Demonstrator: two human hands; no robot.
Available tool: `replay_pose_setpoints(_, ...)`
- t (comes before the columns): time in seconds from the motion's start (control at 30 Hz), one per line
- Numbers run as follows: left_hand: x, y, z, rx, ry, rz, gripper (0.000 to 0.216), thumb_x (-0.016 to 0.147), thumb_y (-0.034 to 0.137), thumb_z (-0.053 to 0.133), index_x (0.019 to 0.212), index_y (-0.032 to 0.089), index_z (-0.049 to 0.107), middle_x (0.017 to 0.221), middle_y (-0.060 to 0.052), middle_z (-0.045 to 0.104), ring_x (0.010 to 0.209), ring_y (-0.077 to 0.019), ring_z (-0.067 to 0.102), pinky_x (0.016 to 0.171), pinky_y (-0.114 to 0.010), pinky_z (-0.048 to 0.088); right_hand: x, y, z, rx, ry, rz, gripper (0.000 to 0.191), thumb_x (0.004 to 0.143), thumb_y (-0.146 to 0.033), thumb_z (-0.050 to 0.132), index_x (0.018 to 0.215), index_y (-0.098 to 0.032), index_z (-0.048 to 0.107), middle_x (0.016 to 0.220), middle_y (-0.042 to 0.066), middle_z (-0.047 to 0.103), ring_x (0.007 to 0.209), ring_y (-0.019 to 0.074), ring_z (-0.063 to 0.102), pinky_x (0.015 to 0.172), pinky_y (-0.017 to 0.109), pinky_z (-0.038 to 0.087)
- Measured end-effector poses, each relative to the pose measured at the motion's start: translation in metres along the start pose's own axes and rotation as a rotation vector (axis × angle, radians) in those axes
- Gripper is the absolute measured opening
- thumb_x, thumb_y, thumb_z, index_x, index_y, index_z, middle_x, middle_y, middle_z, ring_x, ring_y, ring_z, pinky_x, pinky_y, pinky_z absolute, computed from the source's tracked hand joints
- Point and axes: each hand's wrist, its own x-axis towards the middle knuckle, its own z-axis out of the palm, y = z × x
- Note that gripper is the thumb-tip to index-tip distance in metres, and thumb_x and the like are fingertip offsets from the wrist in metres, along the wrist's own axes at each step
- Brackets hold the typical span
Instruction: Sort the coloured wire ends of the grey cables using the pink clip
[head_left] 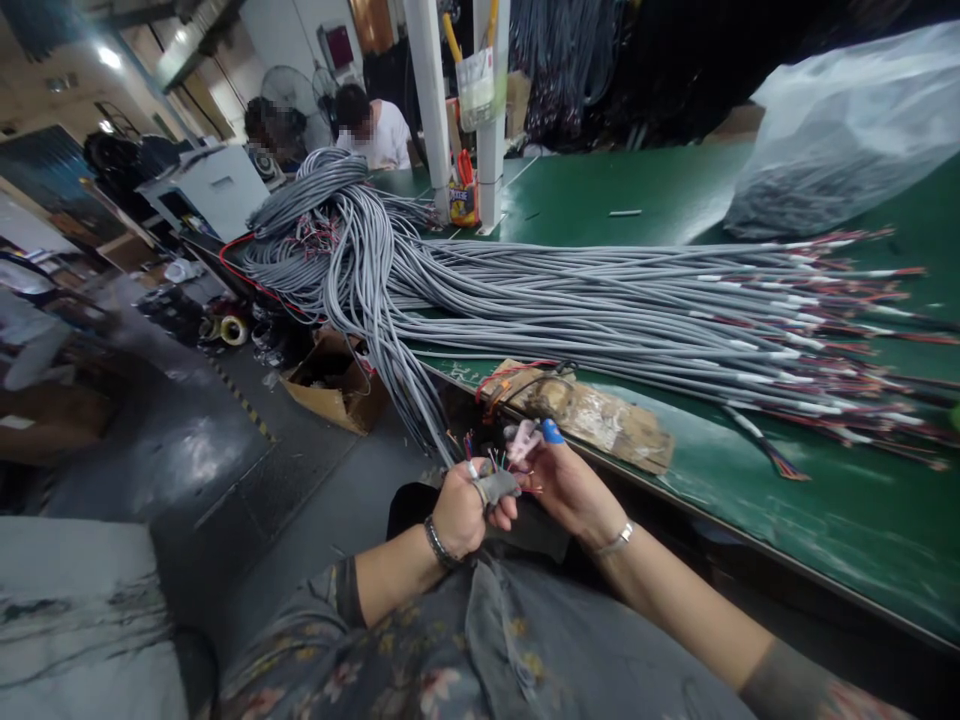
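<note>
A big bundle of grey cables lies across the green table, its ends fanning into thin coloured wires at the right. A few cables hang off the table edge down to my lap. My left hand is closed around the end of one grey cable, whose short coloured wires stick up. My right hand, with a blue cover on one fingertip and pale tape on others, pinches those wire tips right beside the left hand.
A worn piece of cardboard is taped at the table edge before me. A clear plastic bag of parts sits far right. An open carton stands on the floor at left. Two people sit at the far end.
</note>
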Motion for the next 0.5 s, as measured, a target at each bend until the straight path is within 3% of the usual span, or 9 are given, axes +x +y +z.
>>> replay_pose_setpoints(0.23, -0.0073, -0.0045, -0.0041, -0.002, 0.025, 0.073, 0.042, 0.051, 0.051, 0.076, 0.058, 0.013, 0.058, 0.042, 0.0, 0.057, 0.03, -0.0066, 0.044, 0.032, -0.018, 0.03, -0.0022, -0.0018, -0.0003, -0.057, 0.023, -0.049, 0.033, 0.067, -0.05, 0.076, 0.071, -0.018, 0.067, 0.061, -0.001, 0.06, 0.054, 0.0102, 0.052, 0.05, 0.021, 0.046)
replay_pose_setpoints(0.5, 0.0008, 0.0015, -0.0005, -0.03, 0.068, 0.109, 0.041, 0.054, 0.052, 0.074, 0.058, 0.015, 0.056, 0.042, 0.001, 0.056, 0.03, -0.0053, 0.042, 0.032, -0.018, 0.026, -0.0054, -0.0034, 0.0016, -0.151, 0.006, -0.071, 0.037, 0.064, -0.054, 0.075, 0.066, -0.018, 0.064, 0.059, -0.002, 0.055, 0.053, 0.0097, 0.046, 0.052, 0.023, 0.042)
